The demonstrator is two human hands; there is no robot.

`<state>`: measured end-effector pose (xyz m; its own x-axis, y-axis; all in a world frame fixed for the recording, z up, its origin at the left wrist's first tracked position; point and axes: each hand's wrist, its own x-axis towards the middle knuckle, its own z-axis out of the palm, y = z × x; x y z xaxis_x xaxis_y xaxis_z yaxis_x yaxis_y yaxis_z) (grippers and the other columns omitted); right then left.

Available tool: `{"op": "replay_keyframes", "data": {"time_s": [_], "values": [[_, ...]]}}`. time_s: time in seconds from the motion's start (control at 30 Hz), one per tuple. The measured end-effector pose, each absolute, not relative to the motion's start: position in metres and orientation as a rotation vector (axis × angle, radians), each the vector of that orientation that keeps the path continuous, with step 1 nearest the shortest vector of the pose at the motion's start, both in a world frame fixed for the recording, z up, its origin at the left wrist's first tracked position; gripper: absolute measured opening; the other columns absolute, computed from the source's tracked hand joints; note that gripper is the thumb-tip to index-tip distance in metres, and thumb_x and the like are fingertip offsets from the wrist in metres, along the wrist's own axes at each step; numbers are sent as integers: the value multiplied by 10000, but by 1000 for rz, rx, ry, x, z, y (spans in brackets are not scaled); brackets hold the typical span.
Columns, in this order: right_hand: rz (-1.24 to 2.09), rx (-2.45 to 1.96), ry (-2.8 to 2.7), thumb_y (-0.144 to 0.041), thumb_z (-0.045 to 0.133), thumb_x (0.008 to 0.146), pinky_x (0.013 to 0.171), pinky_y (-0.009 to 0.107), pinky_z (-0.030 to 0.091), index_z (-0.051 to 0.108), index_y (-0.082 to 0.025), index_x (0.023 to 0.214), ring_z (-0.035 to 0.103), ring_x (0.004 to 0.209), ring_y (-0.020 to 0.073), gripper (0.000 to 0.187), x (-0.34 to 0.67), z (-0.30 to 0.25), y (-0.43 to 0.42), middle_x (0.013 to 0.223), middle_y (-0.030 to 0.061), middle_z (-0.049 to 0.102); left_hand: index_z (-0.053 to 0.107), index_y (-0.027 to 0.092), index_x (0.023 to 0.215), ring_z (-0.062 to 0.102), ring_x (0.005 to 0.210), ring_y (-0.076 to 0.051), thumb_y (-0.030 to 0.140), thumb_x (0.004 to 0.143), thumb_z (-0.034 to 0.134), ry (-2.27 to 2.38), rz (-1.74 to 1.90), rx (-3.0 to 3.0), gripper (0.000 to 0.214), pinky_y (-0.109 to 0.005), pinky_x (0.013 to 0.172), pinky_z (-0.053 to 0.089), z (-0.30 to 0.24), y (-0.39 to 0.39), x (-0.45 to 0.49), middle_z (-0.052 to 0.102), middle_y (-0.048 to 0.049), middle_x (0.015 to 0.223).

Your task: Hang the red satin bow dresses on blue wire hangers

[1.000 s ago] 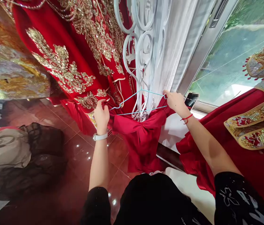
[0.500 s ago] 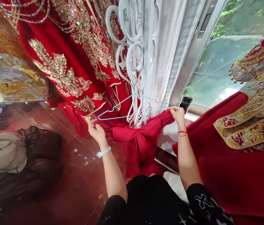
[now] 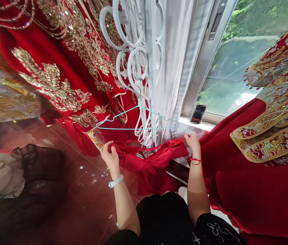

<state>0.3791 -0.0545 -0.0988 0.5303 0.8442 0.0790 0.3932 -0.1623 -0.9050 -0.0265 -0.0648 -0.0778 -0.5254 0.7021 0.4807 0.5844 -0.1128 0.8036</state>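
A red dress [image 3: 144, 163] is stretched between my two hands, its top edge sagging in the middle. My left hand [image 3: 110, 158] is closed on the dress's upper left edge, a pale band on its wrist. At the opposite edge, my right hand [image 3: 192, 142] pinches a thin red strap, and a red cord circles that wrist. Just beyond the dress hangs a light blue wire hanger [image 3: 138, 107], its bar clear above the fabric and both ends visible. The lower part of the dress falls in front of my body and is partly hidden.
White scroll ironwork [image 3: 137, 64] rises straight ahead. Red garments with gold embroidery [image 3: 57, 85] hang at left, and another embroidered red garment [image 3: 269, 136] is at right. Beside me is a window [image 3: 236, 75]. A dark bag-like heap [image 3: 42, 170] lies on the tiled floor [image 3: 82, 197].
The dress has come down and toward me, away from the hanger, whose whole bar now shows. My left hand now grips the dress edge, where its fingers were looser before. The view has shifted slightly.
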Motion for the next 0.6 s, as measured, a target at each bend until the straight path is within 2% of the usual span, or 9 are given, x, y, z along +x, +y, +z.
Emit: {"op": "replay_keyframes", "data": {"time_s": [0.07,0.13,0.23,0.33,0.47,0.6], "values": [[746,-1643,-940,-332,561,774,688,319,583,569,-241,566,673,665,201,227,379,-101,-58,555,38,634,737,181,1034,588,1020,-241,224,864,519,2042,1761,1434,280,-425,1028,465,-80,-65,-21,596,-104,1052],[844,-1522,-849,-353,555,796,678,303,599,626,-231,662,671,638,161,194,376,-102,-61,654,33,695,743,174,1024,581,1052,-251,237,865,517,2085,1785,1394,283,-428,1040,453,-83,-64,-18,572,-115,1091],[912,-1283,-703,-365,711,738,669,287,596,714,-212,843,678,661,129,185,371,-99,-65,908,61,793,749,176,993,564,1097,-289,258,860,516,2256,1735,1320,281,-477,1066,408,-88,-62,-20,588,-119,1069],[916,-1010,-609,-350,893,597,701,292,605,770,-217,948,750,822,177,395,366,-87,-67,1093,82,806,755,183,944,563,1031,-295,256,848,510,2440,1665,1240,273,-507,1059,374,-92,-62,-27,629,-111,969],[890,-923,-742,-384,936,575,943,388,620,817,-228,926,749,1110,258,403,356,-65,-64,1116,67,813,763,191,902,541,800,-235,231,824,487,2352,1666,1304,290,-456,973,423,-91,-62,-33,656,-75,788],[829,-1039,-908,-358,918,583,948,440,623,839,-214,935,765,1061,285,388,342,-45,-58,1051,67,827,784,188,933,565,679,-210,260,752,564,2106,1522,1432,294,-399,833,485,-86,-64,-38,671,-44,703]]}}
